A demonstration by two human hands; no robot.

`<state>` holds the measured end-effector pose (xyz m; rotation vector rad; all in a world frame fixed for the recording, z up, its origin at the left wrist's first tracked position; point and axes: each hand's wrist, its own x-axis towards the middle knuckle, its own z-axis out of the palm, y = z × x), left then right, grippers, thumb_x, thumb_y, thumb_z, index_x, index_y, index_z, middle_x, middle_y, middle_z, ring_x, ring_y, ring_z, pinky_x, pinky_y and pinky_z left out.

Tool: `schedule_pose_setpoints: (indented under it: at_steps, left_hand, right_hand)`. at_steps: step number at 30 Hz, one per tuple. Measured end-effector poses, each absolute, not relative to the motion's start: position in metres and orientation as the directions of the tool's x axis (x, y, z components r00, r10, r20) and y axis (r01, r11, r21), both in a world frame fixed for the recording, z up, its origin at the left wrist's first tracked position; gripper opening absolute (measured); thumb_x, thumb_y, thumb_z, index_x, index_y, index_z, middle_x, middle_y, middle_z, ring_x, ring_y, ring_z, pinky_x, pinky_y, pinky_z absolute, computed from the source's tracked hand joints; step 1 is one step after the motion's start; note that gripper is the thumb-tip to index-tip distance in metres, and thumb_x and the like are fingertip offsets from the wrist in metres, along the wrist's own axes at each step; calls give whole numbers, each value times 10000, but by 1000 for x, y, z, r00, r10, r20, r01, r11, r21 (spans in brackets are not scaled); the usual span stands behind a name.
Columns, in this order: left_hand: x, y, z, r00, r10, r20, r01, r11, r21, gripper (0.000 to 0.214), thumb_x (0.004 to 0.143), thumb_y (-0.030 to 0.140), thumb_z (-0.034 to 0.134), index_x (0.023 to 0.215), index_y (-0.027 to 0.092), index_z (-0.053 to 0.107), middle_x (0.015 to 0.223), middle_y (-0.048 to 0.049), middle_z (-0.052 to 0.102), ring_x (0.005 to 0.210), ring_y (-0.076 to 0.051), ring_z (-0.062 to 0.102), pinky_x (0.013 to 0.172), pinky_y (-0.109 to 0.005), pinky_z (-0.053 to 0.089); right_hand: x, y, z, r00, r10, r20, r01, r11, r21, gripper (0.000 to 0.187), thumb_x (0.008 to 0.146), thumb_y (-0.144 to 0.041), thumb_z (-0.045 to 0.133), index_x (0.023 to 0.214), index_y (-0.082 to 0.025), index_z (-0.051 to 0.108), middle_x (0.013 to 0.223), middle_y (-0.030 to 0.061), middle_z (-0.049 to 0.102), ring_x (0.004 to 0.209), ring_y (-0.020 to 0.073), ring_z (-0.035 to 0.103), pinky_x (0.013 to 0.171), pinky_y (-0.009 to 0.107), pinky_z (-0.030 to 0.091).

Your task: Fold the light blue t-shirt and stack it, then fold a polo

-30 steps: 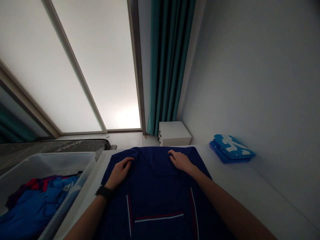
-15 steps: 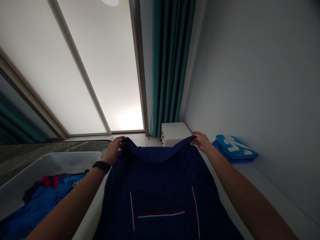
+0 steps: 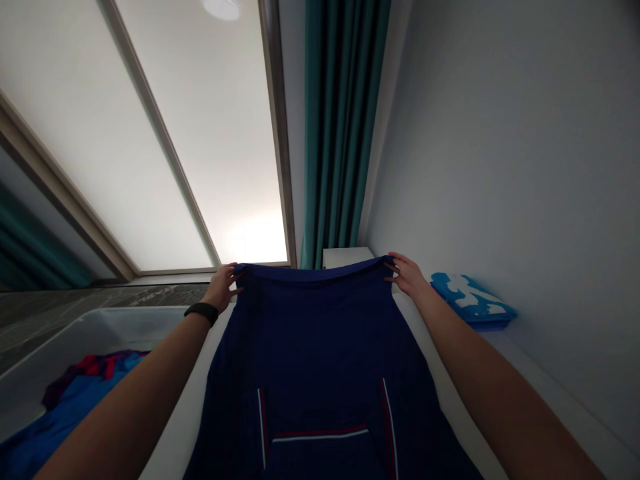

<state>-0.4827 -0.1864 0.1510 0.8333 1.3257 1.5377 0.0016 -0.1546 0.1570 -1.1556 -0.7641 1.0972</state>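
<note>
A navy garment [image 3: 310,347] with red-and-white stripe trim on its lower part hangs in front of me, its top edge raised. My left hand [image 3: 224,287], with a black wristband [image 3: 201,313] at the wrist, pinches the garment's top left corner. My right hand [image 3: 407,275] pinches the top right corner. The cloth spans taut between them. Its lower part lies on a white table [image 3: 173,427], and the raised cloth hides the table's far end.
A translucent plastic bin [image 3: 100,327] with blue and red clothes [image 3: 85,393] stands to the left of the table. Folded blue items [image 3: 473,301] lie on the table at right, against a grey wall. Behind are a white cabinet [image 3: 347,257] and a teal curtain [image 3: 343,133].
Both hands have left the cloth's surface and lifted the garment's top edge higher, spreading it wider. The top no longer folds over, and the raised cloth now hides more of the white cabinet.
</note>
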Motion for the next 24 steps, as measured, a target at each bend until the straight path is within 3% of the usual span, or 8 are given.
schedule_pose_setpoints:
  at_steps: [9, 17, 24]
  left_hand:
    - [-498, -174, 157, -320, 945, -59, -171, 4, 985, 282, 711, 334, 543, 964, 220, 594, 1145, -71, 648, 1065, -267, 586, 670, -326, 487]
    - [-496, -160, 158, -338, 941, -12, -119, -30, 992, 281, 722, 332, 549, 966, 199, 595, 1083, -83, 663, 996, -234, 623, 705, -324, 523]
    - [-498, -154, 143, -440, 898, 11, -80, -52, 995, 180, 731, 260, 605, 870, 146, 596, 890, -89, 661, 780, -185, 666, 677, -335, 577]
  right_hand:
    - [11, -148, 138, 397, 918, -13, -288, 111, -951, 189, 693, -207, 655, 881, -229, 657, 825, 2, 654, 864, 191, 626, 709, 369, 532]
    - [20, -151, 128, 394, 919, -15, -270, 100, -958, 189, 711, -200, 643, 897, -229, 652, 814, 4, 647, 819, 184, 632, 688, 380, 553]
    - [14, -148, 130, 418, 907, -43, -287, 86, -954, 184, 698, -146, 607, 860, -220, 653, 837, 12, 650, 765, 164, 632, 658, 354, 570]
